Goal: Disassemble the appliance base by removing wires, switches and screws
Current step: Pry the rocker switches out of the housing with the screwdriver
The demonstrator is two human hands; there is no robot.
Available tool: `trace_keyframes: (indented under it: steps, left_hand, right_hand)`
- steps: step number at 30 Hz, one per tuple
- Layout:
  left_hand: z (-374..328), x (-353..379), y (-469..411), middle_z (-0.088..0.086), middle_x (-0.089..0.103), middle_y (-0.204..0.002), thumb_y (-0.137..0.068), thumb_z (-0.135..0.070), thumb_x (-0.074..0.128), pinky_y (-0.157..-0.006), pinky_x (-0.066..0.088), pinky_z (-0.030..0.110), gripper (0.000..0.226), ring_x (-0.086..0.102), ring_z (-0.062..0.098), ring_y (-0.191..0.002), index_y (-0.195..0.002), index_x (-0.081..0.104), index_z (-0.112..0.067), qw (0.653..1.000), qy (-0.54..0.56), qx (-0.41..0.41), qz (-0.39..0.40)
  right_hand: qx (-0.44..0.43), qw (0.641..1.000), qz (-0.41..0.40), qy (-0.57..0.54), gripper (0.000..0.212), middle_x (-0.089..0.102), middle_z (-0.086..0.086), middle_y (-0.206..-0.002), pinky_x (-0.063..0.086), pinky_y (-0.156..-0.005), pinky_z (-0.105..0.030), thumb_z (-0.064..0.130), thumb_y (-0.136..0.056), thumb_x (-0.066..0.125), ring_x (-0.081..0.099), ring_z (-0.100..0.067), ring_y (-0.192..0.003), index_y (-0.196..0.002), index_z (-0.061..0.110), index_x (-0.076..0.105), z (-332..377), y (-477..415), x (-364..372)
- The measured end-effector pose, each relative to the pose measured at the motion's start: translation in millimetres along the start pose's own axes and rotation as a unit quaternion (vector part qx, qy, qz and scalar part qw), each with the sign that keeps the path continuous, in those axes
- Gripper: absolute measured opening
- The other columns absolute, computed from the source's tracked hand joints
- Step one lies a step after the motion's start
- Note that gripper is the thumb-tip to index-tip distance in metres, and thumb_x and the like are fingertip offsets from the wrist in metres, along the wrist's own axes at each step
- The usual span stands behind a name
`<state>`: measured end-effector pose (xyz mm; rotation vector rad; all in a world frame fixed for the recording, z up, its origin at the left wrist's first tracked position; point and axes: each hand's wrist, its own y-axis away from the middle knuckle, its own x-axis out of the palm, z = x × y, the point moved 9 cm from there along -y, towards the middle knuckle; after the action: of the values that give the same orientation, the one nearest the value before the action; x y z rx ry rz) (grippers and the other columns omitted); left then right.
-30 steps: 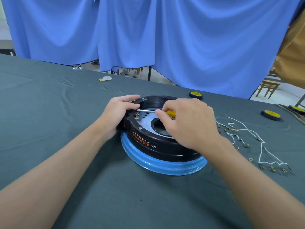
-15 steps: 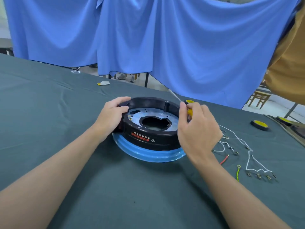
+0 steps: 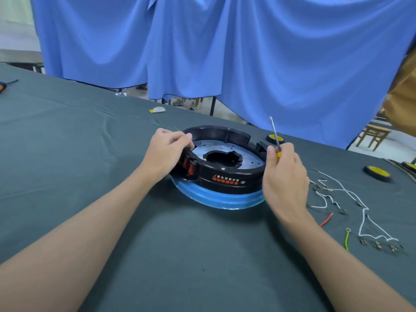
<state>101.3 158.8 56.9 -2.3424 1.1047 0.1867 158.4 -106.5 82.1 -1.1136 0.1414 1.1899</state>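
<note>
Loose white wires [image 3: 337, 199] already lie on the tabletop [image 3: 202, 255], just right of the appliance base [image 3: 222, 167] at its centre. The right hand [image 3: 284, 176] is clamped on a screwdriver [image 3: 275, 137], tip raised clear; the left hand [image 3: 166, 154] grips the rim by the red switches [image 3: 186, 165], which are still fitted.

A makeshift workshop: cloth-covered table [image 3: 90, 154], blue curtain [image 3: 225, 52] backdrop, loose wires [image 3: 337, 194].

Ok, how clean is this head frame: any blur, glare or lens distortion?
Head view: mostly sharp; the screwdriver shaft is slightly smeared, the right hand soft-edged. Lighting is even and shadows faint; mild sheen on the appliance base and its blue rim. Wide-angle stretch enlarges the forearms near the bottom corners.
</note>
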Motion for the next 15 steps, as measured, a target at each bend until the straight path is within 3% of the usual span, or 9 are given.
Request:
trace_keyframes:
  steps: [2, 4, 7, 9, 13, 15]
  left_hand:
    - [-2.8, -2.4, 0.4, -0.006, 0.047, -0.096, -0.094, -0.031, 0.056, -0.087, 0.024, 0.013, 0.028, 0.033, 0.01, -0.107, -0.069, 0.069, -0.032, 0.996, -0.074, 0.03, -0.032]
    - [-9.3, -4.0, 2.1, -0.011, 0.045, -0.105, -0.094, -0.032, 0.055, -0.095, 0.021, 0.018, 0.028, 0.03, 0.007, -0.109, -0.072, 0.071, -0.032, 0.991, -0.104, 0.07, -0.041]
    - [-13.6, 1.5, 3.0, -0.018, 0.055, -0.113, -0.093, -0.037, 0.044, -0.103, 0.026, 0.027, 0.036, 0.037, 0.003, -0.119, -0.079, 0.075, -0.025, 0.988, -0.107, 0.11, 0.007]
    - [-14.5, 6.1, 5.7, -0.02, 0.059, -0.111, -0.094, -0.035, 0.04, -0.101, 0.027, 0.022, 0.04, 0.04, 0.002, -0.12, -0.082, 0.075, -0.021, 0.99, -0.084, 0.108, 0.026]
    - [-16.8, 8.6, 9.9, -0.021, 0.058, -0.107, -0.101, -0.023, 0.042, -0.092, 0.023, 0.004, 0.039, 0.04, 0.002, -0.119, -0.083, 0.076, -0.014, 0.995, -0.047, 0.089, 0.011]
    - [-15.2, 10.0, 10.0, -0.015, 0.059, -0.116, -0.1, -0.021, 0.045, -0.096, 0.024, 0.01, 0.035, 0.038, 0.005, -0.123, -0.084, 0.075, -0.016, 0.996, -0.034, 0.08, 0.009]
  right_hand:
    - [-0.011, 1.0, -0.018, 0.011, 0.034, 0.051, -0.013, -0.107, 0.033, -0.071, -0.041, 0.038, -0.103, 0.031, 0.055, -0.043, -0.089, -0.112, 0.011, 0.051, 3.1, 4.4, -6.3]
    - [-0.088, 0.994, -0.056, -0.008, 0.035, 0.054, -0.012, -0.103, 0.038, -0.067, -0.04, 0.032, -0.104, 0.032, 0.057, -0.041, -0.08, -0.114, 0.01, 0.056, 24.3, 19.8, -18.4]
    - [-0.229, 0.971, -0.055, -0.032, 0.036, 0.063, -0.008, -0.088, 0.05, -0.054, -0.04, 0.031, -0.099, 0.036, 0.062, -0.036, -0.068, -0.105, 0.01, 0.064, 65.8, 51.2, -28.0]
    - [-0.288, 0.957, -0.027, -0.015, 0.033, 0.063, -0.004, -0.075, 0.047, -0.042, -0.038, 0.029, -0.099, 0.038, 0.061, -0.032, -0.058, -0.097, 0.011, 0.066, 81.3, 69.8, -24.1]
    - [-0.296, 0.955, 0.03, -0.005, 0.035, 0.055, -0.003, -0.061, 0.043, -0.037, -0.037, 0.027, -0.098, 0.039, 0.053, -0.033, -0.047, -0.092, 0.01, 0.068, 77.4, 90.1, -9.4]
    - [-0.273, 0.96, 0.057, -0.017, 0.034, 0.054, -0.006, -0.061, 0.046, -0.041, -0.041, 0.027, -0.097, 0.039, 0.053, -0.036, -0.049, -0.102, 0.011, 0.069, 70.9, 89.0, -6.0]
